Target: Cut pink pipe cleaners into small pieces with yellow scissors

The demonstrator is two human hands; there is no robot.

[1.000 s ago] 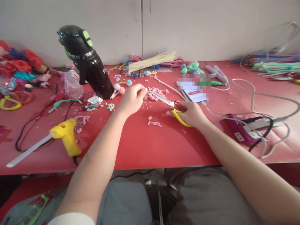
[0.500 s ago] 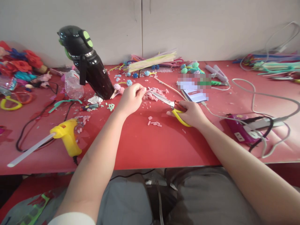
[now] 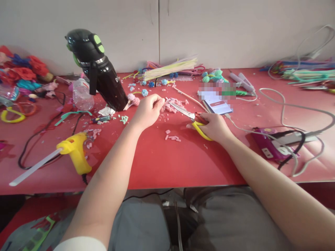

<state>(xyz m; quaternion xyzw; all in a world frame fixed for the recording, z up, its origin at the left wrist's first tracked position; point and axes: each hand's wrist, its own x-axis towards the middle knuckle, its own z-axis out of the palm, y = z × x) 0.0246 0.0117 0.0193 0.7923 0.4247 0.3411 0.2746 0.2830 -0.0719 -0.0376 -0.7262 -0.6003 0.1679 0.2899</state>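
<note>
My left hand (image 3: 148,111) is closed in a pinch beside a pile of small pink pieces (image 3: 174,104); what its fingertips hold is too small to make out. In my right hand (image 3: 215,127) are scissors (image 3: 200,131) with yellow and red handles, their blades pointing left over the pink pile toward my left fingertips. A few more pink pieces (image 3: 172,137) lie nearer the table's front edge. Pink fuzzy balls (image 3: 133,99) rest just behind my left hand.
A black bottle (image 3: 106,78) stands at the back left, near a clear plastic bottle (image 3: 82,94). The yellow glue gun (image 3: 75,151) lies at front left. Behind are pipe cleaners (image 3: 170,69); to the right, a phone (image 3: 216,103), cables and a purple box (image 3: 269,144).
My left hand has shifted very slightly to the right. The scissors and my right hand look almost unchanged.
</note>
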